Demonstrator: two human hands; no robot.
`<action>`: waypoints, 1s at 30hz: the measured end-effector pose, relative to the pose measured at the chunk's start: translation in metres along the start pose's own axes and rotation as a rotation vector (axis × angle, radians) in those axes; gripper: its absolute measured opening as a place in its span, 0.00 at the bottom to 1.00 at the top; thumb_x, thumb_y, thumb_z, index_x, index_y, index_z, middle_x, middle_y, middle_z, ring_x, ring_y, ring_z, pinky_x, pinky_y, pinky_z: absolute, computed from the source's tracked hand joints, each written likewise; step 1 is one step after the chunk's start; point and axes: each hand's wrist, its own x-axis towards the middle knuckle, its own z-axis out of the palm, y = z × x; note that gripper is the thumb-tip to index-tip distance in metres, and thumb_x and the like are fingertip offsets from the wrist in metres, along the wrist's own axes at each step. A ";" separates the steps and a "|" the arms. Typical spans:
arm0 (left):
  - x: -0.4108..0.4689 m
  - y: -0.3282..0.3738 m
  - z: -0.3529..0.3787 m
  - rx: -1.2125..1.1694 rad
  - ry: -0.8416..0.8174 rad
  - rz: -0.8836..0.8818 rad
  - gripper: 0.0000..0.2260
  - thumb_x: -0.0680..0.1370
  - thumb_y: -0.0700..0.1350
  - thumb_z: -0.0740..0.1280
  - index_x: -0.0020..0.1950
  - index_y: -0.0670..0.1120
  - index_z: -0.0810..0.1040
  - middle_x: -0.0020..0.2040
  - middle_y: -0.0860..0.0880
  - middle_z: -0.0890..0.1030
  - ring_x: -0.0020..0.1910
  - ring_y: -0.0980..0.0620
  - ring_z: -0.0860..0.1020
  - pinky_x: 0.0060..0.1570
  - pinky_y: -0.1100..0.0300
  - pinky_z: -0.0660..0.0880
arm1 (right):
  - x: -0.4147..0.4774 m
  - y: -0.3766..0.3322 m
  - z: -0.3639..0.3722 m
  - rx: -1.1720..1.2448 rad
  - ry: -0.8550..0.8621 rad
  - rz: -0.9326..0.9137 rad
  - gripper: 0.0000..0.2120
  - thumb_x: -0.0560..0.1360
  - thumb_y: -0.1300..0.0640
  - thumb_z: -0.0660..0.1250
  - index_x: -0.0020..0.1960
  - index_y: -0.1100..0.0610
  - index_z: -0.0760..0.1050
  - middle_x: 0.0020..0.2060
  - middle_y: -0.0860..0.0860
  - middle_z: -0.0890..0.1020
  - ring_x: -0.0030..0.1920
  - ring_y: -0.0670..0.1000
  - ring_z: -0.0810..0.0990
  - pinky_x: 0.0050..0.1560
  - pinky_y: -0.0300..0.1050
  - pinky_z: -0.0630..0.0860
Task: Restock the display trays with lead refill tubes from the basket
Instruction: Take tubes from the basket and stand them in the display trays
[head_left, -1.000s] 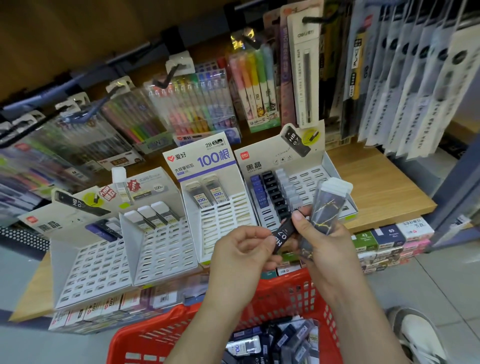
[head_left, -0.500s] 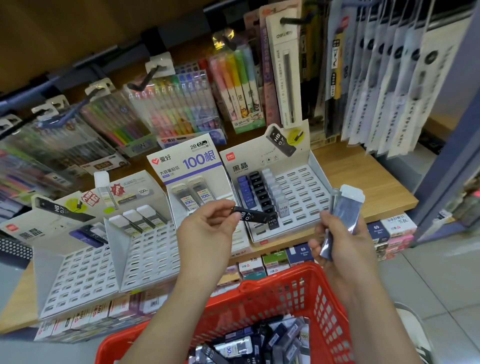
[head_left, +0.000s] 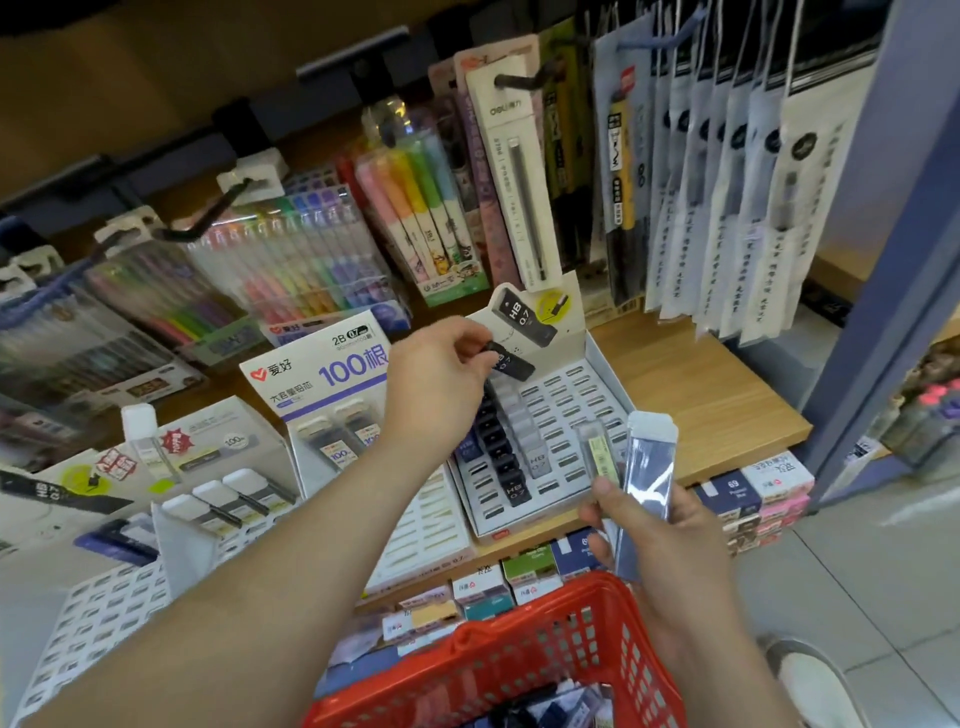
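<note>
– Fingers (head_left: 470, 338) of my left hand (head_left: 436, 384)?
– Pinching a black lead tube (head_left: 511, 362) above the "HB 0.7" tray (head_left: 597, 395), over its black row.
– Right hand (head_left: 670, 545)?
– Gripping clear tubes (head_left: 647, 467) in front of that tray. Red basket (head_left: 519, 670) below it, "2B 100" box (head_left: 332, 364) to its left.

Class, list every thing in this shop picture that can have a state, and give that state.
left hand, pinches the black tube
black tube, in the air above the HB tray, not yet slotted
right hand, grips the clear tubes
clear tubes, held upright
HB tray, left columns filled, most other slots empty
red basket, holds more tubes
</note>
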 end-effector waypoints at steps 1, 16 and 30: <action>0.005 0.000 0.006 0.043 -0.022 0.032 0.05 0.72 0.40 0.73 0.48 0.47 0.82 0.40 0.53 0.81 0.41 0.54 0.78 0.50 0.60 0.76 | 0.001 0.000 0.000 0.002 0.000 0.004 0.06 0.72 0.60 0.73 0.49 0.55 0.82 0.38 0.56 0.85 0.36 0.49 0.82 0.34 0.42 0.76; 0.025 -0.012 0.032 0.385 -0.162 0.230 0.07 0.75 0.44 0.69 0.51 0.48 0.83 0.47 0.46 0.84 0.51 0.43 0.79 0.50 0.52 0.75 | 0.005 -0.006 -0.006 0.021 -0.035 0.009 0.08 0.69 0.61 0.74 0.48 0.58 0.81 0.36 0.55 0.85 0.38 0.52 0.83 0.33 0.41 0.80; 0.014 0.005 0.035 0.742 -0.386 0.261 0.14 0.75 0.41 0.57 0.56 0.46 0.78 0.54 0.46 0.77 0.58 0.44 0.70 0.50 0.51 0.74 | 0.008 -0.005 -0.006 0.091 -0.025 0.014 0.10 0.67 0.58 0.75 0.48 0.58 0.84 0.40 0.60 0.84 0.41 0.57 0.80 0.48 0.56 0.77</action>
